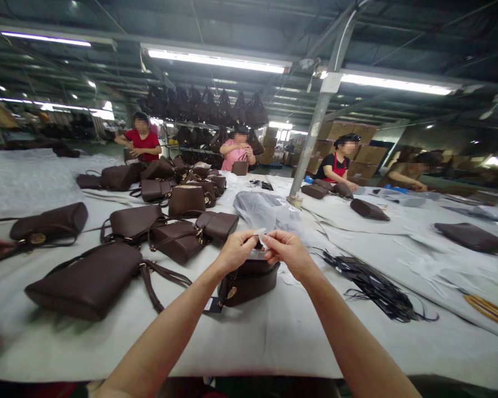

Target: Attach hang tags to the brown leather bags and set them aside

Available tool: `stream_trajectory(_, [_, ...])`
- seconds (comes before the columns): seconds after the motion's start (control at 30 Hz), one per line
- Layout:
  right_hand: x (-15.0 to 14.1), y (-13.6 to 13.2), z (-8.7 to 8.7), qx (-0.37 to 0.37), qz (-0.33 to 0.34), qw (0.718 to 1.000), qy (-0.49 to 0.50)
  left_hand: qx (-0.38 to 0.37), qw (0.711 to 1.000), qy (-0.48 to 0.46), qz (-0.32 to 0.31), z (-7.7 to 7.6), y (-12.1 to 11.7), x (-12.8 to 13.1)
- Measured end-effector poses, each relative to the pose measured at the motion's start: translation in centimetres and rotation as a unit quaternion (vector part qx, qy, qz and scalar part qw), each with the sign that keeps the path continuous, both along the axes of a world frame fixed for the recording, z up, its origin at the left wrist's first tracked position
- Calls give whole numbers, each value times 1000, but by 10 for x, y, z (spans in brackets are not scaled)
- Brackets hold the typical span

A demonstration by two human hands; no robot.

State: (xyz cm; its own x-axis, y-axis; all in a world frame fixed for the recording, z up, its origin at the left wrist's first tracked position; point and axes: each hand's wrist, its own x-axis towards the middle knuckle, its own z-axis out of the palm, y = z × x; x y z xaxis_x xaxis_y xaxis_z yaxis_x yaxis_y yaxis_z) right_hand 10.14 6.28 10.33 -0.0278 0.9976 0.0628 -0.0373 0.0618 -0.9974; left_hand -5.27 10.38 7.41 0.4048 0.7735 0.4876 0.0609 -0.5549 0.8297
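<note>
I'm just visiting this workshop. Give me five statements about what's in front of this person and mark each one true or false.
1. The left hand and right hand both pinch a small white piece. True.
2. The handbag below the hands is white. False: that handbag is brown.
3. The black corded tags lie left of the hands. False: the black corded tags lie to their right.
4. A metal pole rises beyond the hands. True.
5. Nobody else is in view. False: a worker in pink is across the table.
</note>
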Motion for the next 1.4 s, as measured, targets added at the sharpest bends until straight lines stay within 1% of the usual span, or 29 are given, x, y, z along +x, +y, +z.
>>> stream_trajectory(0.17, [-3,1,1,-21,-15,999,-19,19,999,29,15,4,-5,-1])
stream_trajectory(0.3, [-3,2,0,-1,-21,1000,-17,47,995,77,34,6,-9,-2])
stream_trajectory(0.4, [-2,3,-2,3,-8,999,-34,60,992,101,42,6,-9,-1])
stream_trajectory(0.5, [0,3,-3,-8,-11,999,-41,59,994,88,34,7,-8,-1])
stream_trajectory(0.6, [1,2,-2,22,-29,999,-17,54,995,83,26,7,-8,0])
stream_trajectory(0.7, [-1,0,0,43,-17,999,-11,50,994,88,31,8,-8,1])
stream_trajectory(1.03, [-7,-1,-4,22,-27,999,30,41,996,77,26,8,-10,1])
stream_trajectory(1.23, [-13,-1,-4,64,-53,994,66,46,994,95,41,6,-12,3])
stream_trajectory(1.33, [-13,0,-4,60,-42,995,64,40,993,103,43,6,-12,3])
stream_trajectory(1.4, [-12,0,-5,52,-30,997,51,34,995,89,31,6,-11,2])
